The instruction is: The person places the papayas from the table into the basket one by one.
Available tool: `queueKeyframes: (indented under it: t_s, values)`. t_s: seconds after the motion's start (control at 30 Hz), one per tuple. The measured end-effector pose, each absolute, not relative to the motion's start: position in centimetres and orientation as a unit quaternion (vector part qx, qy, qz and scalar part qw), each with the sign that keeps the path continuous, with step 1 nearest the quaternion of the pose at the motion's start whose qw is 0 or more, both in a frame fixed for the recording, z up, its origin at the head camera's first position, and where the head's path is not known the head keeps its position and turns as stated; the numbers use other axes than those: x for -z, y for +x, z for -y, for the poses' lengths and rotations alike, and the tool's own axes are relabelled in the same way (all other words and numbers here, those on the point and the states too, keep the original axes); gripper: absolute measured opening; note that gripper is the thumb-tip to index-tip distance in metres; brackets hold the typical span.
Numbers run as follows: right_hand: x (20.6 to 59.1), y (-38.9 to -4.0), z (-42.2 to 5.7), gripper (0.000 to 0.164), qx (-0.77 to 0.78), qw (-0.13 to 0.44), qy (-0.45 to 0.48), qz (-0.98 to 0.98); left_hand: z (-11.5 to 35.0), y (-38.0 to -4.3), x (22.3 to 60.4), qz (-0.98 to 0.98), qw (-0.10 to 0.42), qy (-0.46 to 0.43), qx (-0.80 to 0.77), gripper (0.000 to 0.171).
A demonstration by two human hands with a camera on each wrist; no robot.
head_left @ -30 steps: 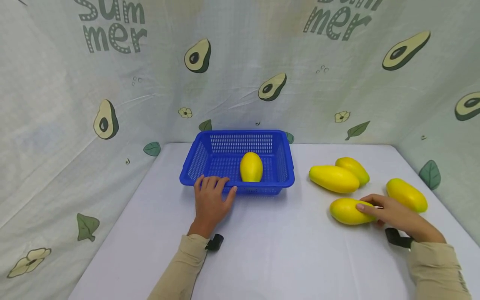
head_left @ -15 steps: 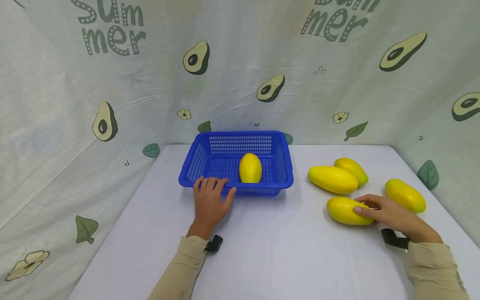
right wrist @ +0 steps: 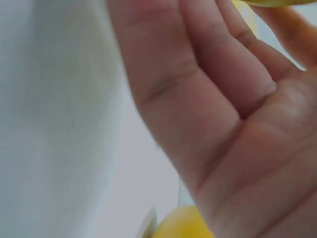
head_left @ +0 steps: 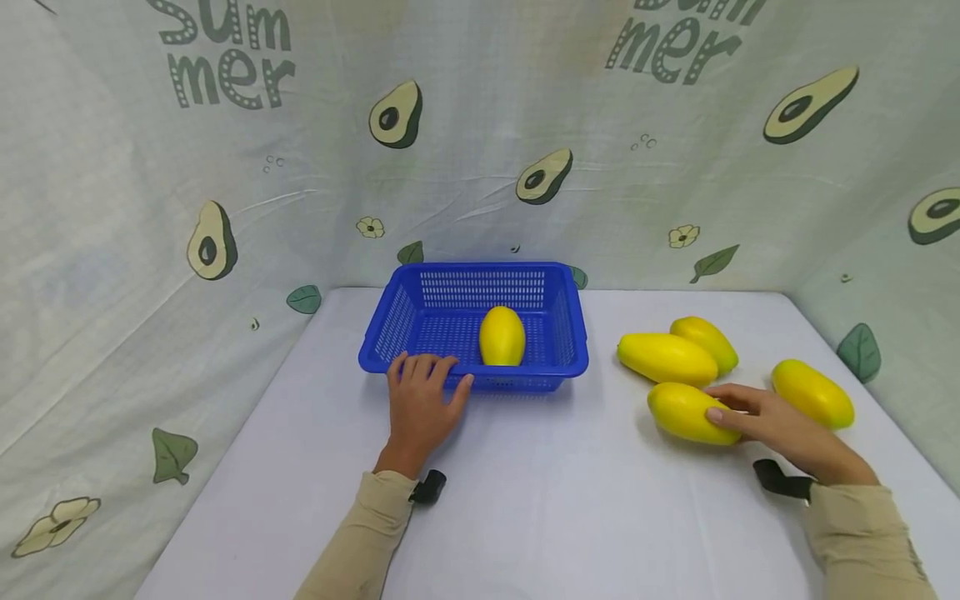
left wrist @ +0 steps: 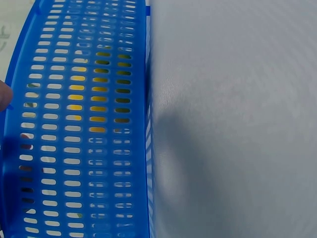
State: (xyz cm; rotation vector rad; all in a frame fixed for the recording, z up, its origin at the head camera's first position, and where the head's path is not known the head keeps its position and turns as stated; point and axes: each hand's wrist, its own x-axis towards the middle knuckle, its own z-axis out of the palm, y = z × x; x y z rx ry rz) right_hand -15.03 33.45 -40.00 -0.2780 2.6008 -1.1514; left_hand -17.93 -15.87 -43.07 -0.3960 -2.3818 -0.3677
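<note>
In the head view, my right hand [head_left: 780, 425] holds a yellow mango [head_left: 686, 412], thumb on the near side and fingers over its far right side. A shadow falls on the cloth just below this mango. My left hand [head_left: 423, 408] grips the front rim of a blue plastic basket [head_left: 532, 372], fingers hooked over the rim and thumb on the outside. One mango [head_left: 502, 336] lies inside the basket. The left wrist view shows the slotted basket wall [left wrist: 59, 144] with yellow behind it. In the right wrist view, the palm and fingers [right wrist: 173, 84] fill most of the picture.
Two mangoes touch each other behind the held one, a long one [head_left: 667, 358] in front and a shorter one [head_left: 705, 342] behind. Another mango [head_left: 813, 393] lies right of my right hand. A white cloth [head_left: 585, 517] covers the table; a printed curtain [head_left: 465, 167] hangs behind.
My right hand has shifted slightly left with the mango, whose left end has risen toward the long mango behind. My left hand stays at the basket rim.
</note>
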Motion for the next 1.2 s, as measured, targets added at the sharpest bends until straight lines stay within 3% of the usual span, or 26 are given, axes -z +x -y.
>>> queueKeyframes:
  t_s: [0.9,1.2]
  values:
    - [39.3,-17.4,-30.2,0.048,0.476,0.087,-0.145,-0.863,15.8,-18.1,43.2,0.907,0.358,-0.166,0.148,0.039]
    - [37.7,-18.8,-28.3,0.066,0.469,0.080,-0.107,-0.873,15.9,-18.0,43.3,0.905,0.364,-0.163,0.151,0.039]
